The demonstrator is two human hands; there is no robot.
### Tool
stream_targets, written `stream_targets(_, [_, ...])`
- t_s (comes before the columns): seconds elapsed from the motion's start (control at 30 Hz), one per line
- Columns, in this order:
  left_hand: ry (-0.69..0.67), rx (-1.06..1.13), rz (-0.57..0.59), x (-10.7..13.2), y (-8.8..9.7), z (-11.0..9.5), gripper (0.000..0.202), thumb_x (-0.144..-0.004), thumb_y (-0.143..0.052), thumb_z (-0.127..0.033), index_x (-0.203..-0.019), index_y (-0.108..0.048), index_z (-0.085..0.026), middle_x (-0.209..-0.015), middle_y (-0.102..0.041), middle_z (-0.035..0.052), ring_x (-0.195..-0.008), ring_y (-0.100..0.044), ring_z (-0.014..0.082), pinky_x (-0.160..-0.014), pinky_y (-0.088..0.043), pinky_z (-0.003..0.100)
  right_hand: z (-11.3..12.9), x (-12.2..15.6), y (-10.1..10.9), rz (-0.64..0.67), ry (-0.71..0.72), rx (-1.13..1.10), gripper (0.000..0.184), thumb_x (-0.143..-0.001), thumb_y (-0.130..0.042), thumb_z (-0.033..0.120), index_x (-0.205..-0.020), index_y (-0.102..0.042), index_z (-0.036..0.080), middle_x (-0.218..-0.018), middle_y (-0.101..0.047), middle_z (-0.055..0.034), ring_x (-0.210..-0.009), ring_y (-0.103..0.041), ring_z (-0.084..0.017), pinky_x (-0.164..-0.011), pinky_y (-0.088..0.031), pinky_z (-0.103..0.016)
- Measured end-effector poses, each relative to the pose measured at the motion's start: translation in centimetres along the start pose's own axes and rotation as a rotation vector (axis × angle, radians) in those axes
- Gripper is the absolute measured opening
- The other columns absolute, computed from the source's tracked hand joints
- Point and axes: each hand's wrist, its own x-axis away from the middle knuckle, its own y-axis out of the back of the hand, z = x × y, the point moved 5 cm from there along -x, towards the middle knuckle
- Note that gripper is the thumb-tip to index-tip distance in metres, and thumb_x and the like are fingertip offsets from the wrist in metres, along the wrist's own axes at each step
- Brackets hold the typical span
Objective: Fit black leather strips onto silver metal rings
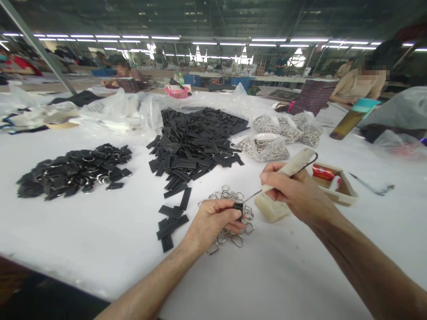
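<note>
My left hand (213, 220) is closed in a pinch on a small folded black strip piece (239, 209), held just above a loose heap of metal D-rings (230, 195). My right hand (293, 193) is wrapped round a tool with a pale handle (293, 165) and a thin metal tip; the tip points left and meets the black piece. A pale waxy block (271, 211) lies right under the tool. A few flat black strips (171, 220) lie just left of my left hand.
A big pile of black strips (196, 142) lies mid-table; a pile of strips fitted with rings (76, 171) at the left. Clear bags of rings (267, 147) lie behind, a small open box (340, 189) to the right. People sit at far tables.
</note>
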Motion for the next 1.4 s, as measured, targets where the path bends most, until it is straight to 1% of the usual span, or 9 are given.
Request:
stream_targets(0.1, [-0.007, -0.004, 0.012, 0.0, 0.0, -0.1, 0.013, -0.071, -0.063, -0.021, -0.075, -0.067, -0.010, -0.075, -0.067, 0.0081, -0.063, -0.065, 0.0165, -0.060, -0.053, 0.026, 0.0, -0.3, -0.2, 0.001, 0.040, 0.049, 0.022, -0.074, -0.054, 0.029, -0.055, -0.050, 0.017, -0.045, -0.043, 0.0035, -0.043, -0.035, -0.008, -0.040, -0.023, -0.022])
stream_targets(0.3, [-0.001, -0.020, 0.027, 0.1, -0.1, -0.1, 0.015, -0.070, -0.063, -0.022, -0.076, -0.068, -0.010, -0.072, -0.068, 0.0085, -0.063, -0.065, 0.0172, -0.061, -0.053, 0.027, -0.6, -0.3, 0.1, -0.012, 0.022, 0.040, 0.021, -0.073, -0.054, 0.029, -0.056, -0.050, 0.017, -0.044, -0.045, 0.0039, -0.042, -0.035, -0.008, -0.040, -0.022, -0.022])
stream_targets(0.43, [0.001, -0.015, 0.026, 0.1, -0.2, -0.1, 0.014, -0.069, -0.063, -0.022, -0.077, -0.068, -0.010, -0.077, -0.069, 0.0095, -0.063, -0.065, 0.0173, -0.061, -0.053, 0.027, -0.3, -0.1, 0.0, 0.005, 0.040, 0.078, 0.021, -0.073, -0.053, 0.026, -0.054, -0.050, 0.017, -0.042, -0.044, 0.0043, -0.042, -0.037, -0.007, -0.040, -0.023, -0.022])
stream_targets(0.67, [0.000, 0.002, 0.043, 0.1, -0.3, -0.1, 0.012, -0.070, -0.063, -0.020, -0.075, -0.067, -0.009, -0.076, -0.068, 0.0089, -0.062, -0.064, 0.0171, -0.058, -0.053, 0.027, -0.2, 0.0, -0.6, 0.015, 0.089, 0.111, 0.023, -0.073, -0.053, 0.022, -0.052, -0.051, 0.016, -0.041, -0.044, 0.0045, -0.041, -0.036, -0.006, -0.040, -0.023, -0.022])
stream_targets(0.9, [0.006, 0.005, 0.072, 0.2, -0.6, 0.0, 0.012, -0.071, -0.062, -0.018, -0.077, -0.068, -0.009, -0.073, -0.067, 0.0080, -0.063, -0.064, 0.0167, -0.059, -0.053, 0.027, -0.6, 0.1, -1.3, 0.064, 0.037, 0.103, 0.021, -0.074, -0.052, 0.022, -0.054, -0.050, 0.016, -0.042, -0.043, 0.0055, -0.041, -0.034, -0.005, -0.039, -0.022, -0.021])
stream_targets(1.07, [0.007, -0.004, 0.060, 0.1, -0.4, 0.2, 0.012, -0.071, -0.062, -0.020, -0.076, -0.067, -0.010, -0.072, -0.067, 0.0068, -0.061, -0.064, 0.0165, -0.060, -0.054, 0.029, -0.8, 0.0, -1.5, 0.088, 0.019, 0.099, 0.021, -0.073, -0.051, 0.023, -0.054, -0.050, 0.016, -0.042, -0.043, 0.0054, -0.041, -0.034, -0.005, -0.039, -0.023, -0.020])
stream_targets(1.2, [0.031, -0.018, 0.065, 0.0, -0.3, 0.4, 0.010, -0.070, -0.062, -0.019, -0.072, -0.066, -0.010, -0.065, -0.066, 0.0049, -0.056, -0.064, 0.0154, -0.057, -0.053, 0.027, -1.0, 0.0, -1.7, 0.098, 0.022, 0.083, 0.021, -0.073, -0.051, 0.024, -0.054, -0.050, 0.016, -0.042, -0.043, 0.0058, -0.041, -0.034, -0.005, -0.039, -0.024, -0.019])
stream_targets(1.3, [0.039, -0.017, 0.075, 0.0, -0.3, 0.4, 0.009, -0.070, -0.061, -0.018, -0.069, -0.065, -0.010, -0.065, -0.067, 0.0049, -0.053, -0.063, 0.0145, -0.053, -0.052, 0.025, -0.6, 0.2, -1.9, 0.099, 0.032, 0.086, 0.021, -0.074, -0.052, 0.022, -0.054, -0.049, 0.016, -0.042, -0.042, 0.0062, -0.041, -0.034, -0.005, -0.039, -0.025, -0.019])
stream_targets(1.4, [0.048, -0.020, 0.064, 0.0, -0.2, 0.5, 0.010, -0.070, -0.061, -0.018, -0.067, -0.065, -0.009, -0.062, -0.066, 0.0055, -0.050, -0.063, 0.0143, -0.049, -0.050, 0.023, 0.2, 0.5, -1.5, 0.051, 0.062, 0.081, 0.023, -0.074, -0.052, 0.020, -0.052, -0.047, 0.016, -0.043, -0.041, 0.0056, -0.042, -0.034, -0.005, -0.038, -0.024, -0.018])
